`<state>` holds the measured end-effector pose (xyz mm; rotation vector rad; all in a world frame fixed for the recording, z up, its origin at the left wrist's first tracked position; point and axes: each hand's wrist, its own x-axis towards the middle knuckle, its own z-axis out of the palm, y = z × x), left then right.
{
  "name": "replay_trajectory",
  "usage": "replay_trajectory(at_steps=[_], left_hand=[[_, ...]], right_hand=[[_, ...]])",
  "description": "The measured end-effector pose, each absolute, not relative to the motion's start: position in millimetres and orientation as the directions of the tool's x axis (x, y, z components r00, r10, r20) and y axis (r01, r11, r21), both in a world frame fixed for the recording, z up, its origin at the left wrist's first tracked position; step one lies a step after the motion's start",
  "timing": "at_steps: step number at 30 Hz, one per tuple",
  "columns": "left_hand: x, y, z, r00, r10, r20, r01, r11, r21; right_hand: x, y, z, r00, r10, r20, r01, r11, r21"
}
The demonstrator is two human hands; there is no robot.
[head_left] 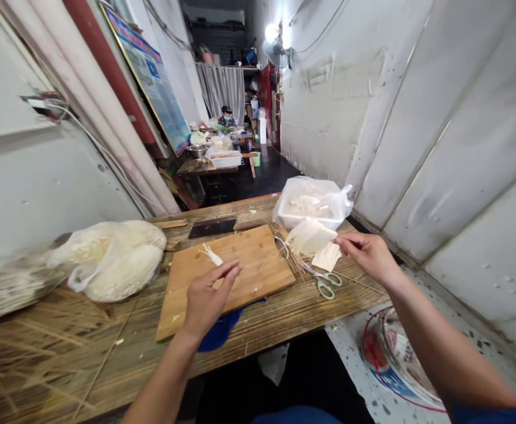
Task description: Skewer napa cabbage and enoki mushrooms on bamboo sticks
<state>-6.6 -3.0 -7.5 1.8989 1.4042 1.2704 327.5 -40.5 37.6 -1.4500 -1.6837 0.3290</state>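
Note:
My left hand (211,297) is over the wooden cutting board (253,253), thumb and fingertips brought together; whether anything is between them is hidden. Just behind its fingers, a small white bundle with thin strands fanning out, like enoki mushrooms (213,255), lies on the board. At the right, my right hand (363,250) pinches the edge of a thin, pale sheet, like tofu skin (313,235), above the table. Another pale sheet (327,257) is below it, close to scissors with light green handles (327,285). Thin wooden skewers (299,265) lie beside the board.
A bag-lined white tub (306,206) stands at the back right. A dark cleaver (212,228) lies behind the board. Bagged pale food (116,256) and scattered skewers (41,347) cover the left side. A bucket (399,353) stands on the floor. Another person (227,119) sits farther back.

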Motion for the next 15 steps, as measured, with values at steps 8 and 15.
replay_trajectory(at_steps=[8, 15], left_hand=[[5.2, -14.6, -51.8, 0.09, 0.967, 0.237, 0.435, -0.252, 0.864], [1.0, -18.5, -77.2, 0.073, 0.986, 0.149, 0.431, -0.166, 0.887]], right_hand=[[400.0, -57.2, -1.4, 0.101, 0.683, 0.723, 0.951, 0.146, -0.272], [388.9, -55.8, -93.2, -0.106, 0.814, 0.571, 0.965, 0.223, -0.139]])
